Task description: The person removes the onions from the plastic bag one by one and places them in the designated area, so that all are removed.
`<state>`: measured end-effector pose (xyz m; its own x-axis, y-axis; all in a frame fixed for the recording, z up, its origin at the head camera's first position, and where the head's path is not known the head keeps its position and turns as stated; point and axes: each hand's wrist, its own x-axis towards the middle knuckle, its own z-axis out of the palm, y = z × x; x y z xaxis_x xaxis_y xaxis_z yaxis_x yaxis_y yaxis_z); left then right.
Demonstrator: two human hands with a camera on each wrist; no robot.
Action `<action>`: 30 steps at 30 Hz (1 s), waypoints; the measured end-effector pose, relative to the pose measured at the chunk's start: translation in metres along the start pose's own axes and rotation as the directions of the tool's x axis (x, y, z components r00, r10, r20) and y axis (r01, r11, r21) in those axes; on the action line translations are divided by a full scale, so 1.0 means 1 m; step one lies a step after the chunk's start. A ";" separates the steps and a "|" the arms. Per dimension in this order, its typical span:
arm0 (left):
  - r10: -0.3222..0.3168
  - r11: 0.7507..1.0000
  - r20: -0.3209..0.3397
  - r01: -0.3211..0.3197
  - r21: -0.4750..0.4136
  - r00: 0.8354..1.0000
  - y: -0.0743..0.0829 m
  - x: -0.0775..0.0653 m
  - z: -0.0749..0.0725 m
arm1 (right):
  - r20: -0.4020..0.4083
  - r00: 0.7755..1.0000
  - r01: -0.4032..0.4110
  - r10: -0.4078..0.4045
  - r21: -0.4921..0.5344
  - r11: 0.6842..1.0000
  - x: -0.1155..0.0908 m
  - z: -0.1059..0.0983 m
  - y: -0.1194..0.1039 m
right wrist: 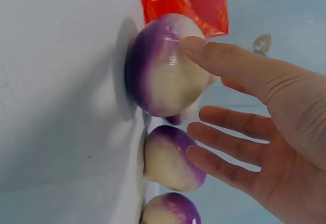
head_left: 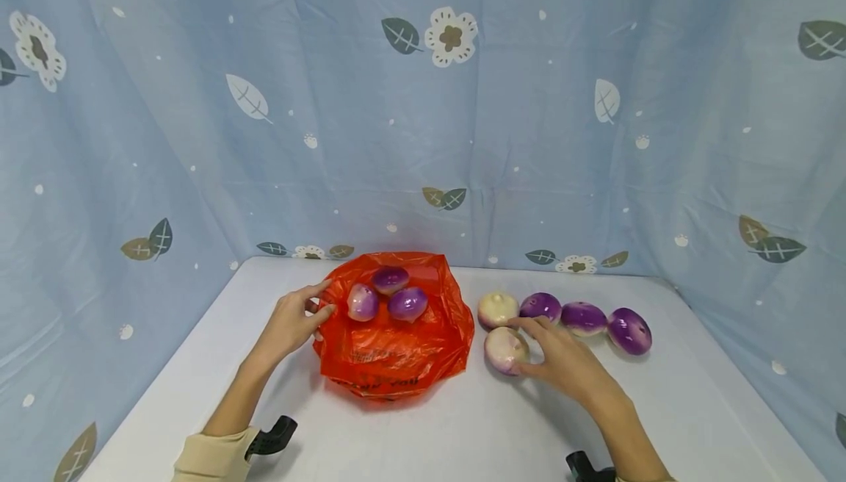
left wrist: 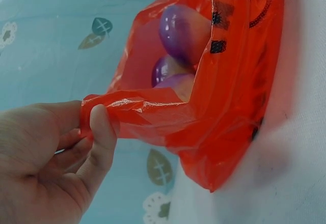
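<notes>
My left hand [head_left: 294, 322] pinches the left rim of a red plastic bag [head_left: 396, 353] between thumb and fingers, and the rim is drawn out toward the hand in the left wrist view. The bag's mouth gapes, with three shiny purple-and-white turnips [head_left: 407, 304] inside. To the right of the bag, my right hand [head_left: 568, 357] grips the nearest pale turnip [head_left: 507, 350], which sits on the table. Its thumb [right wrist: 196, 48] lies against the turnip's side, the index finger reaches partly hidden behind it, and the other fingers are spread apart.
Behind the gripped turnip sits another pale turnip [head_left: 496, 308]. Three purple ones, a left one [head_left: 540, 306], a middle one [head_left: 584, 318] and a right one [head_left: 629, 331], stretch rightward in a row on the white table [head_left: 410, 445]. A blue patterned curtain [head_left: 423, 122] hangs around the table.
</notes>
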<state>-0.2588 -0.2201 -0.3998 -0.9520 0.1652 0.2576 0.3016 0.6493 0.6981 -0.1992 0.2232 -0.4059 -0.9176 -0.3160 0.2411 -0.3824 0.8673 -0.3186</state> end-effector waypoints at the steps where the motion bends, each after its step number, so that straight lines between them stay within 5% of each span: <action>1: 0.000 1.000 0.000 0.000 0.000 1.000 0.000 0.000 0.000 | -0.010 1.000 0.007 -0.007 -0.001 1.000 0.000 -0.001 0.000; 14: -0.006 1.000 0.007 0.006 0.002 1.000 0.002 0.001 -0.002 | -0.074 0.996 0.040 -0.042 -0.023 0.999 0.006 -0.002 -0.003; 30: -0.017 1.000 0.007 0.017 0.003 1.000 0.001 0.000 0.002 | -0.020 1.000 0.023 -0.023 0.004 1.000 0.027 -0.006 -0.025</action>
<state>-0.2582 -0.2181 -0.4005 -0.9574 0.1589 0.2410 0.2849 0.6543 0.7005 -0.2137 0.1956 -0.3859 -0.9063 -0.3281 0.2665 -0.4039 0.8582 -0.3168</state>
